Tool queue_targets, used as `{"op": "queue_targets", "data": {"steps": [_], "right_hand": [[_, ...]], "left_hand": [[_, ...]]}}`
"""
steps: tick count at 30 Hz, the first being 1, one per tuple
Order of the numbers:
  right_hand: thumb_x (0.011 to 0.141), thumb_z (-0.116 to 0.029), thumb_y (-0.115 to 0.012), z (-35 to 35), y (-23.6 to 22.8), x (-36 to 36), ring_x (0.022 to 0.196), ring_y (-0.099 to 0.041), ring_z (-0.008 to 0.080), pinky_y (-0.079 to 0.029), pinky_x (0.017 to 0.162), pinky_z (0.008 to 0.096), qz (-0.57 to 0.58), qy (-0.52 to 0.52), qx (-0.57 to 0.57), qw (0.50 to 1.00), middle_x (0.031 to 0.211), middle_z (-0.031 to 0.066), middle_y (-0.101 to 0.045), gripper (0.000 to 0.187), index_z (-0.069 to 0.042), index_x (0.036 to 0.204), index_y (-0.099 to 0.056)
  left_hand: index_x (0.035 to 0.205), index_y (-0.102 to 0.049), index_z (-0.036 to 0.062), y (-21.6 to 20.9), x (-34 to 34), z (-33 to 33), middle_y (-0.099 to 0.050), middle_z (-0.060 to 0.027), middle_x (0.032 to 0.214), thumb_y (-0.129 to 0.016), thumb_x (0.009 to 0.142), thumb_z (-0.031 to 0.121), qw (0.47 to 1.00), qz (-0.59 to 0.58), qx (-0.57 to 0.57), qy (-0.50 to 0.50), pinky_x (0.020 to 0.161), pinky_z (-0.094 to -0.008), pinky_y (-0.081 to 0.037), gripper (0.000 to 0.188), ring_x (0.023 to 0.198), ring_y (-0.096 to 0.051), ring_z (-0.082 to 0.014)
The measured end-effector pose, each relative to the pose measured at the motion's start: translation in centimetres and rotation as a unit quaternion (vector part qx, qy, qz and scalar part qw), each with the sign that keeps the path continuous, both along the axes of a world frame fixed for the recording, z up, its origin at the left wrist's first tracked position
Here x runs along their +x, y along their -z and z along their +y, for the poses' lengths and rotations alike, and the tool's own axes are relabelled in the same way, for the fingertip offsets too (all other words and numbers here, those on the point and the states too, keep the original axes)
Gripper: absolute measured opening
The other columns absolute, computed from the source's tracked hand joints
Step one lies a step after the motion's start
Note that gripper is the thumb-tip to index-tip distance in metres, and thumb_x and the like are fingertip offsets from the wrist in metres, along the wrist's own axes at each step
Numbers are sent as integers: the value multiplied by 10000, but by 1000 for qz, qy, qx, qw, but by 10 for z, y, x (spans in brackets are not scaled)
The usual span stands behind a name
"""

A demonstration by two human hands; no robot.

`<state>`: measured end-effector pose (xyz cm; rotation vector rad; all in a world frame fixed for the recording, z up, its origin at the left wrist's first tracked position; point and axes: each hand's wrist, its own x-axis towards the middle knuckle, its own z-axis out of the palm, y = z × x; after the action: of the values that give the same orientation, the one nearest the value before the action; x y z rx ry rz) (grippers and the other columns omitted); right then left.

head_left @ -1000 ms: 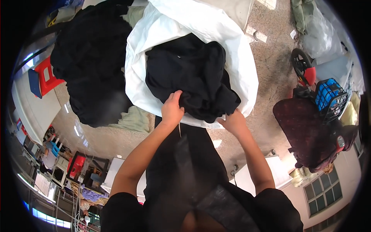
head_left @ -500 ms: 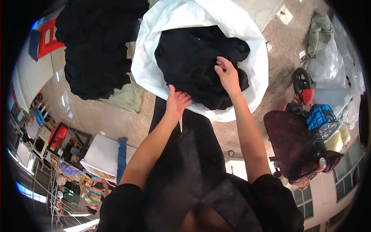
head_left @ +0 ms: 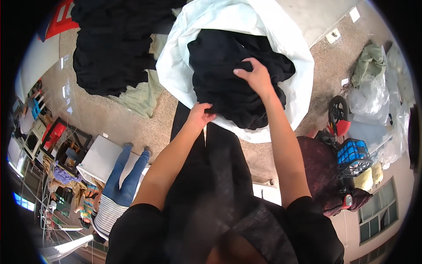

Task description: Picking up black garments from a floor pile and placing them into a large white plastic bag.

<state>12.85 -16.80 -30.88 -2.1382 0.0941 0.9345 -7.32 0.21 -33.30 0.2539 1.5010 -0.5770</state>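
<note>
While right fingers [head_left: 253,63] overlie black cloth [head_left: 220,61], left fingers [head_left: 204,107] meet its edge.

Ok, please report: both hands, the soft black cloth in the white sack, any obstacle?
Left bare hand at near rim of round-mouthed white sack, grip unclear. Right bare hand open over soft black cloth. Cloth bunched inside sack. Nothing visible blocking hands.

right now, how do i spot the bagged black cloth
Find the big white bag, top centre. Inside its open mouth lies the black cloth, the right hand over it; unlike the black heap further left, it is ringed by white.
</note>
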Motion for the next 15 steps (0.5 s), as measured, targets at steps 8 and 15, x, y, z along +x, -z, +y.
{"op": "queue_targets", "data": {"steps": [8,15], "right_hand": [[840,-215,-639,-12,-6,25,916,-535,114,-402,856,234,155,161,92,970,953,42,-619,347,-14,1120,-594],[869,-123,-599,-3,-46,-19,750,-561,124,-458,712,243,-147,171,-20,974,832,66,-601,253,-11,1082,-522]], "left_hand": [[1171,-423,20,-43,4,29,-577,-139,958,-565,766,-28,994,-9,101,30,722,-451,-536,432,792,-609,-293],[1011,-494,-30,-58,30,12,-534,-163,899,-624,845,192,988,76,132,29,742,-442,-539,307,810,-593,-314]]}}
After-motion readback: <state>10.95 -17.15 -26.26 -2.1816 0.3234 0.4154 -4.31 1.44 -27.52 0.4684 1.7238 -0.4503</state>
